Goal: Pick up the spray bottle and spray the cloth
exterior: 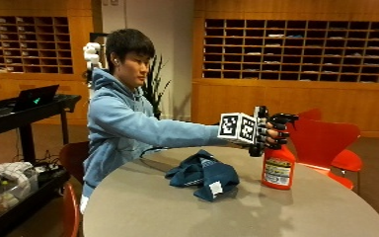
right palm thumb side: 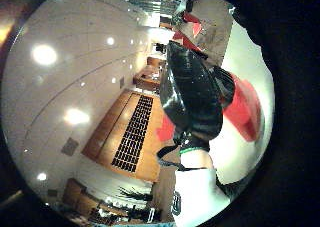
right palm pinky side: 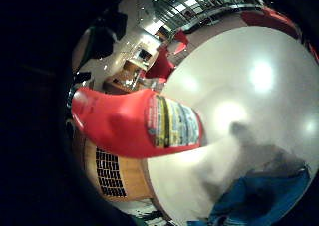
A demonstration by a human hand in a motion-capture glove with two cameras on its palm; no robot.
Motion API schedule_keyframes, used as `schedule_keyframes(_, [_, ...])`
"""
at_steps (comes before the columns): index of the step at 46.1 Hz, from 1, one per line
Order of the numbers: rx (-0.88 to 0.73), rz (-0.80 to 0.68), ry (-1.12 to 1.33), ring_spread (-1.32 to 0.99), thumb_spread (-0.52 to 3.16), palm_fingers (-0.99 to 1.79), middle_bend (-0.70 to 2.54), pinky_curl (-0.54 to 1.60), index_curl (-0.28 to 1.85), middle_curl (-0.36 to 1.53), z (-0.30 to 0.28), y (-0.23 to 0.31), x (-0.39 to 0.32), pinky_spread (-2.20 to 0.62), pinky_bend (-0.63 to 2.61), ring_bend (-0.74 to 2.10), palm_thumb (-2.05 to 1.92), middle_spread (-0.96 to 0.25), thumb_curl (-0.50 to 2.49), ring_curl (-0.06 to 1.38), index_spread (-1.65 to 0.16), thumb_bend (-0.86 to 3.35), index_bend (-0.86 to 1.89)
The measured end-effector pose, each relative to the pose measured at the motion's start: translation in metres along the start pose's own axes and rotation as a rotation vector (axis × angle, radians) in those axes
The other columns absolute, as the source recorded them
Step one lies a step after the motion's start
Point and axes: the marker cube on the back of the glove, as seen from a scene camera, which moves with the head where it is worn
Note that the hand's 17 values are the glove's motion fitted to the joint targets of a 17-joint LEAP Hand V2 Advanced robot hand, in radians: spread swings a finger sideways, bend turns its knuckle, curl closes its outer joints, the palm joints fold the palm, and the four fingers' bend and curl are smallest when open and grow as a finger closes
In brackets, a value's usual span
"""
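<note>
In the outside view a red spray bottle (exterior: 279,168) with a black trigger head (exterior: 283,120) stands upright near the far right of the round grey table (exterior: 176,212). My gloved right hand (exterior: 270,136) grips its neck, fingers curled round it just below the trigger. Whether the base touches the tabletop I cannot tell. A crumpled dark blue cloth (exterior: 203,175) lies on the table to the left of the bottle, apart from it. The little finger side palm view shows the red bottle body and its label (right palm pinky side: 137,124) close by, with the cloth (right palm pinky side: 259,196) on the table beyond. The thumb side palm view shows the trigger head (right palm thumb side: 192,97).
Red chairs (exterior: 324,143) stand right behind the table by the bottle. A black cart (exterior: 18,113) with a laptop is at the left. Wooden pigeonhole shelves (exterior: 294,49) line the back wall. The person's other arm is hidden.
</note>
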Motion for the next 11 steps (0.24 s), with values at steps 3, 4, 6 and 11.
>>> schedule_keyframes(3, [0.003, -0.002, 0.005, -0.11, 0.85, 0.43, 0.37, 0.39, 0.2, 0.45, -0.0034, 0.0019, -0.0008, 0.06, 0.54, 0.56, 0.81, -0.12, 0.66, 0.42, -0.24, -0.03, 0.03])
schedule_keyframes(4, [0.002, -0.002, 0.005, -0.11, 0.86, 0.42, 0.37, 0.39, 0.2, 0.45, -0.0048, 0.002, -0.0009, 0.06, 0.54, 0.56, 0.81, -0.12, 0.66, 0.42, -0.24, -0.03, 0.03])
schedule_keyframes(6, [-0.003, -0.002, 0.002, -0.1, 0.86, 0.42, 0.38, 0.39, 0.19, 0.45, -0.0069, 0.0026, -0.001, 0.06, 0.54, 0.57, 0.81, -0.12, 0.65, 0.42, -0.24, -0.03, 0.04])
schedule_keyframes(11, [-0.014, -0.013, 0.001, -0.09, 0.88, 0.38, 0.37, 0.39, 0.16, 0.44, -0.009, 0.0047, -0.0006, 0.08, 0.55, 0.58, 0.81, -0.11, 0.63, 0.42, -0.23, -0.03, 0.05])
